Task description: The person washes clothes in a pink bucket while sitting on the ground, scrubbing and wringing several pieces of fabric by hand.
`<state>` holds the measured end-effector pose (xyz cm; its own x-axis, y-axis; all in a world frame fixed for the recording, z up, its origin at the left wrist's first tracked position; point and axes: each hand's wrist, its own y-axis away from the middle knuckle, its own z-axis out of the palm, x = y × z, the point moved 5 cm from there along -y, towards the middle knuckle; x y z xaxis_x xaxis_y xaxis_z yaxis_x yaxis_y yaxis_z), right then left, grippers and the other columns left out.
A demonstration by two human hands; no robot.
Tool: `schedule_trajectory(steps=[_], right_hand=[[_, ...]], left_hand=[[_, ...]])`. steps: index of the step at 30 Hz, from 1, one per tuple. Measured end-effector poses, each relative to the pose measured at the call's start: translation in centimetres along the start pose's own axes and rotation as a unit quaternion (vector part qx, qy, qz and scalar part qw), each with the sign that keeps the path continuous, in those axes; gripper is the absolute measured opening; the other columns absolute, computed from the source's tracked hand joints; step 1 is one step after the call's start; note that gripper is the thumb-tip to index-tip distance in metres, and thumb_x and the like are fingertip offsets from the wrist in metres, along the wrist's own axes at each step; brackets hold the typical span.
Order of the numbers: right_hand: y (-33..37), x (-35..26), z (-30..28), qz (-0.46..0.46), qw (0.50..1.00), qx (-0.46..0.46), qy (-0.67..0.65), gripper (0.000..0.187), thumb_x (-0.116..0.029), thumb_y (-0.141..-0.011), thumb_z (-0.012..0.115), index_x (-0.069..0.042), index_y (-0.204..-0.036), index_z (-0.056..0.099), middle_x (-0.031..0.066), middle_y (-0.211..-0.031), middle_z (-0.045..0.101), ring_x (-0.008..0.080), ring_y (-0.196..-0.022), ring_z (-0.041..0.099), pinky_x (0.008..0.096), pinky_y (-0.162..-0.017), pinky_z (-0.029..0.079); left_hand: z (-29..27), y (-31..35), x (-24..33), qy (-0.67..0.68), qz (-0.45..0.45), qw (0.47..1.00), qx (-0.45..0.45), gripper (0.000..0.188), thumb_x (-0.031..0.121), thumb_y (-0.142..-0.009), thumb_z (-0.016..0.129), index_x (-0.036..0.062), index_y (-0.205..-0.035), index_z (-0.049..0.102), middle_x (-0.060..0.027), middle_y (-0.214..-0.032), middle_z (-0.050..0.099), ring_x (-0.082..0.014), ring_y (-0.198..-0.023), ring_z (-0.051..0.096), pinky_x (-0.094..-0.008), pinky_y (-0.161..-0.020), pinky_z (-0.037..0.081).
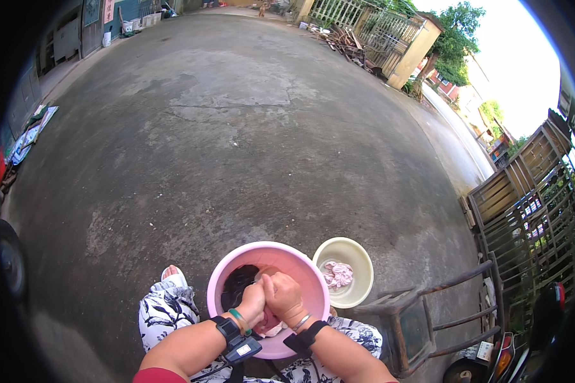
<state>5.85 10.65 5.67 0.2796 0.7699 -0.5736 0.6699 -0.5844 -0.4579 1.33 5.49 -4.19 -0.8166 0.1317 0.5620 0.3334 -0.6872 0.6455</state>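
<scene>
Both my hands are closed and pressed together over a large pink basin [218, 274] between my legs. My left hand [253, 302], with a green bangle at its wrist, is on the left; my right hand [285, 296], with a silver bangle, meets it at the knuckles. Pink wet-looking cloth [272, 323] shows between and below the hands, gripped in them; its held part is hidden by the fingers. Dark cloth [235, 285] lies in the basin's left side, beside some water. To the right, a pale yellow basin [364, 271] holds a bunched light pink cloth [338, 274].
A worn wooden chair [410, 329] lies close on my right, beside part of a motorbike [506, 357]. Slatted gates [524, 191] line the right side. A wheel [9, 262] stands at the left edge. Grey concrete ground [236, 147] stretches ahead toward a scrap wood pile [348, 45].
</scene>
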Motion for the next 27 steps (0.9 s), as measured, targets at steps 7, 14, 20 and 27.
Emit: schedule_trajectory(steps=[7, 14, 20, 27], right_hand=[[0.3, 0.5, 0.6, 0.029, 0.999, -0.015, -0.023, 0.017, -0.014, -0.079, 0.058, -0.005, -0.065, 0.055, 0.0117, -0.066, 0.055, 0.0307, -0.061, 0.055, 0.0383, -0.057, 0.044], [0.5, 2.0, -1.5, 0.137, 0.959, -0.218, -0.119, 0.036, -0.026, -0.075, 0.066, -0.003, -0.101, 0.055, 0.0179, -0.098, 0.058, 0.0312, -0.09, 0.058, 0.0368, -0.077, 0.046], [2.0, 2.3, -0.3, 0.176, 0.893, -0.411, -0.057, 0.052, -0.028, -0.073, 0.066, -0.006, -0.117, 0.049, 0.0198, -0.092, 0.063, 0.0291, -0.086, 0.062, 0.0345, -0.078, 0.047], [1.1, 4.5, -3.4, 0.346, 0.814, -0.241, -0.399, 0.023, -0.014, -0.086, 0.052, -0.001, -0.103, 0.059, 0.0081, -0.094, 0.063, 0.0146, -0.086, 0.06, 0.0279, -0.074, 0.05]], left_hand=[[-0.5, -0.4, 0.3, -0.01, -0.068, 0.997, -0.039, 0.032, 0.036, -0.091, 0.046, 0.009, -0.08, 0.058, -0.0022, -0.072, 0.057, -0.0133, -0.064, 0.054, -0.0286, -0.058, 0.044], [-1.8, -2.0, 3.0, -0.156, 0.111, 0.981, 0.025, 0.041, 0.036, -0.091, 0.046, 0.0025, -0.07, 0.059, -0.002, -0.064, 0.053, -0.0096, -0.058, 0.045, -0.0277, -0.055, 0.038], [0.8, -0.1, 4.5, -0.384, 0.244, 0.89, -0.012, 0.039, 0.038, -0.085, 0.056, 0.0019, -0.071, 0.057, -0.0072, -0.062, 0.057, -0.0139, -0.058, 0.052, -0.0309, -0.057, 0.041], [2.8, 1.8, 6.7, -0.411, 0.257, 0.851, -0.2, 0.042, 0.031, -0.078, 0.067, 0.0008, -0.104, 0.054, -0.009, -0.094, 0.06, -0.0138, -0.079, 0.057, -0.0266, -0.071, 0.047]])
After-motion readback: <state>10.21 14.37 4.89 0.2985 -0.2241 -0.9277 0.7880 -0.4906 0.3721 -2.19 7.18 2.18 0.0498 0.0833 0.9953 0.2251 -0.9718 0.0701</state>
